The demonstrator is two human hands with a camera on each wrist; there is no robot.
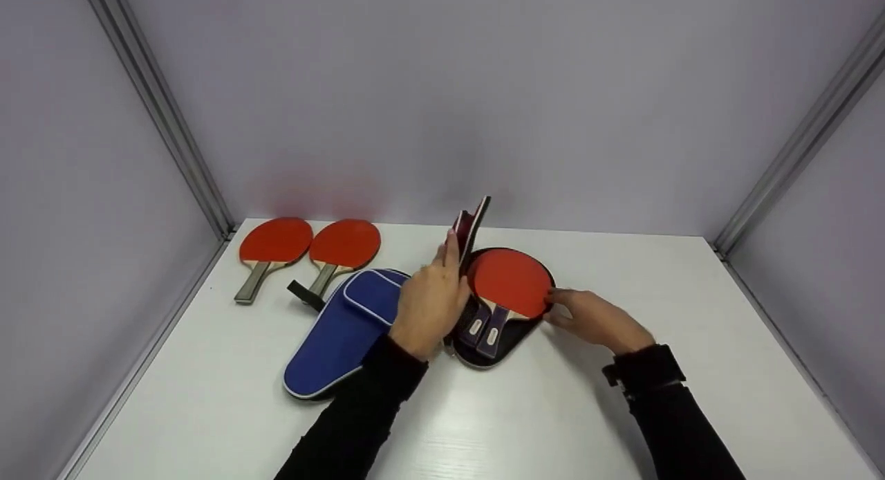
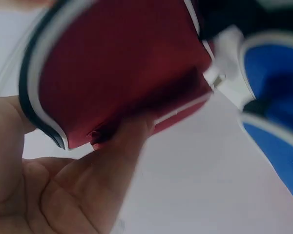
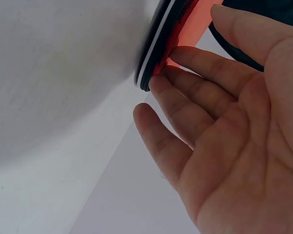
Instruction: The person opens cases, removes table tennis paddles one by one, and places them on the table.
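Note:
An unzipped table tennis bat case lies in the middle, its black-lined base (image 1: 477, 359) on the table. Its dark red lid (image 2: 122, 63), edged in white and black, stands raised on the left side. My left hand (image 1: 430, 303) grips this lid, the thumb overlapping the lid's pocket in the left wrist view. Two bats with dark handles lie in the base, a red-faced bat (image 1: 511, 283) overlapping the other bat (image 1: 475, 326). At the right rim, my right hand (image 1: 598, 321) has its fingertips against the zipped edge (image 3: 154, 53), fingers loosely extended.
A blue bat case (image 1: 332, 342) with white piping and a black strap (image 1: 305, 294) lies left of the open case. Behind it are two red bats, the left bat (image 1: 276, 241) and the right bat (image 1: 346, 243). Pale walls (image 1: 442, 106) enclose the white table (image 1: 622, 259).

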